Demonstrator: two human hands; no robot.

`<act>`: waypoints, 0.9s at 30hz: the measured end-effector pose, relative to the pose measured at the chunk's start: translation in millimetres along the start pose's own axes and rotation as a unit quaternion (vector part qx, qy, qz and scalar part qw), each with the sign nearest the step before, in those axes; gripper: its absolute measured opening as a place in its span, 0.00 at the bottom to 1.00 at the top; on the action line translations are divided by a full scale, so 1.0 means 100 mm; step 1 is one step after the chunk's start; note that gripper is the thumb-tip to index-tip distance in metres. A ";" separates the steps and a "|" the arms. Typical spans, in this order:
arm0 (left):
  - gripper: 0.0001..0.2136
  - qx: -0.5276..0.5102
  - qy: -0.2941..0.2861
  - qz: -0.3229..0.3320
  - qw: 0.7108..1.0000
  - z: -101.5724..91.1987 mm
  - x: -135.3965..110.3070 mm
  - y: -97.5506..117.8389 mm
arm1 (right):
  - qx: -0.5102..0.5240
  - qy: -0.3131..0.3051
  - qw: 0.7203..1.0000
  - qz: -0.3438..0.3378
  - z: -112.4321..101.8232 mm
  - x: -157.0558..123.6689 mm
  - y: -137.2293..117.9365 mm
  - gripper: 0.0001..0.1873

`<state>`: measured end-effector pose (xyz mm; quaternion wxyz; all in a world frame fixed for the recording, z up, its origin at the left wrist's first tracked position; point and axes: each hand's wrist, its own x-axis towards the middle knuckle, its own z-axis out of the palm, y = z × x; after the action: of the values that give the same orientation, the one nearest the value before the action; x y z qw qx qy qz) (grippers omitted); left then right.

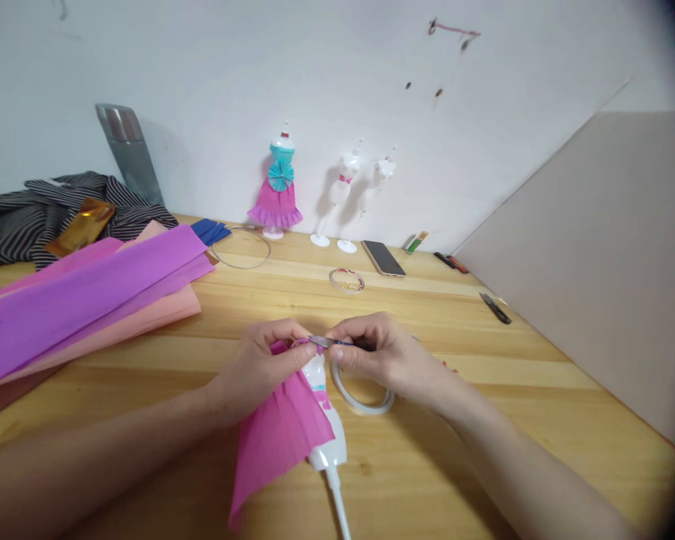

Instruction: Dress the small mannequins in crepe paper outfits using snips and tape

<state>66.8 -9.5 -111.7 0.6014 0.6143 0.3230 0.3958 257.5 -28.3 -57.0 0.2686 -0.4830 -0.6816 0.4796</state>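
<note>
My left hand [259,367] is closed around the top of a small white mannequin [322,409] wrapped in a pink pleated crepe paper skirt [278,439]. My right hand [371,352] pinches a thin purple strip [323,342] at the mannequin's neck, touching my left fingertips. The mannequin lies tilted, its stand pointing toward me. A roll of white double-sided tape [363,394] lies on the wooden table [484,390] under my right hand.
Purple and pink crepe paper sheets [84,300] lie at the left, with striped cloth behind. A dressed mannequin [278,187], two bare mannequins [343,195], a wire ring [241,249], a bracelet [347,280], a phone [383,258] and snips [495,307] stand farther back. A grey board [607,255] leans at the right.
</note>
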 end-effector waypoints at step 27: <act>0.07 -0.023 -0.021 -0.038 0.999 0.01 -0.01 0.06 | 0.087 0.113 0.990 -0.005 0.00 0.07 0.08 0.18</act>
<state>66.9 -11.5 -105.4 0.6367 0.5959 0.3238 0.3669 258.5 -21.2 -65.2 0.3868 -0.5054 -0.6053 0.4781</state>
